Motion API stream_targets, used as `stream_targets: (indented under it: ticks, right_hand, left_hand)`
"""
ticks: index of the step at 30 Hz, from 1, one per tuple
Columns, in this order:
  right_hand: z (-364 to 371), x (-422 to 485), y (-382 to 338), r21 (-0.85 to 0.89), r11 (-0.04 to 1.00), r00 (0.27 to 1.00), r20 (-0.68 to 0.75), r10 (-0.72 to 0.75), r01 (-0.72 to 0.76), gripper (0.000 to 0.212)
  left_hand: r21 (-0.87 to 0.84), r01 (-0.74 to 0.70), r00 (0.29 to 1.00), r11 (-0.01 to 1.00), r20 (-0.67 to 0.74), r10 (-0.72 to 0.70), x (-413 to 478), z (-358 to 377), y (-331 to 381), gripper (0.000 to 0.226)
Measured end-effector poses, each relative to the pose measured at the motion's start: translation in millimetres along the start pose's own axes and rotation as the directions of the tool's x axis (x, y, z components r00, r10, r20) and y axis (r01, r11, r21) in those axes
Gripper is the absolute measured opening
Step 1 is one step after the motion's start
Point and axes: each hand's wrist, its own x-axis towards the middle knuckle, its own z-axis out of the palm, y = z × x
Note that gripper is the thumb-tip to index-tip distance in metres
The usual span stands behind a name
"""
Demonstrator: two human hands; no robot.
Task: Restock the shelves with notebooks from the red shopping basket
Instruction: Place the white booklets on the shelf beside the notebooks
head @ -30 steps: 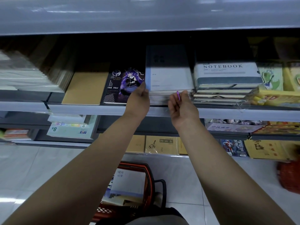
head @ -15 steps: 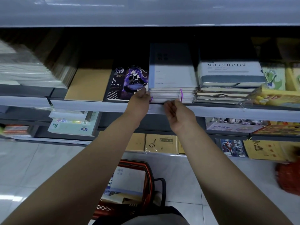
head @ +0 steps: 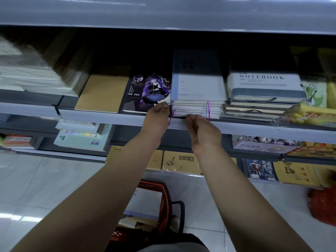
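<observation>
A stack of pale blue and white notebooks (head: 198, 88) lies on the middle shelf (head: 101, 116), with purple ribbons hanging from its front. My left hand (head: 158, 118) pinches the stack's lower left front corner, beside one ribbon. My right hand (head: 201, 130) has its fingers curled at the bottom front edge of the same stack, left of the other ribbon. The red shopping basket (head: 164, 195) stands on the floor below, between my arms, with a white notebook (head: 143, 202) and others inside.
Left of the stack lie a purple anime-cover notebook (head: 147, 93) and a brown kraft one (head: 103, 92). A "NOTEBOOK" pile (head: 263, 88) sits right of it. Lower shelves hold more books. A red mesh object (head: 323, 206) is at the floor's right edge.
Both hands have dropped from the stack's upper front to its bottom edge. My right hand has let go of the purple ribbon, which now hangs free.
</observation>
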Motion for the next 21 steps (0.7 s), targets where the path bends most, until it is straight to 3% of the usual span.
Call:
stream_targets:
  ticks: [6, 10, 14, 18, 21]
  right_hand:
    - [-0.6, -5.2, 0.2, 0.018, 0.993, 0.993, 0.029, 0.115, -0.116, 0.010]
    - [-5.6, -3.8, 2.5, 0.042, 0.994, 0.992, 0.084, 0.093, -0.097, 0.026]
    - [-9.8, -1.1, 4.0, 0.052, 0.995, 0.990, 0.116, 0.082, -0.089, 0.029]
    - [-11.4, 0.3, 1.1, 0.084, 0.995, 0.995, 0.087, 0.050, -0.058, 0.026]
    - [-12.5, 1.7, -0.1, 0.109, 0.992, 0.997, 0.043, 0.062, -0.067, 0.026]
  left_hand:
    - [-0.084, 0.053, 0.999, 0.995, 0.015, -0.052, 5.8, 1.6, -0.9, 0.033]
    - [-0.133, 0.074, 0.997, 0.988, 0.009, -0.074, 3.9, 0.2, -1.1, 0.034]
    - [-0.183, 0.107, 0.993, 0.977, -0.028, -0.114, 0.5, 0.4, -6.1, 0.033]
    - [-0.236, 0.259, 0.965, 0.937, 0.030, -0.259, -4.4, 5.6, -8.7, 0.032]
    - [-0.337, 0.377, 0.925, 0.863, 0.091, -0.368, -3.1, 6.0, -10.5, 0.018]
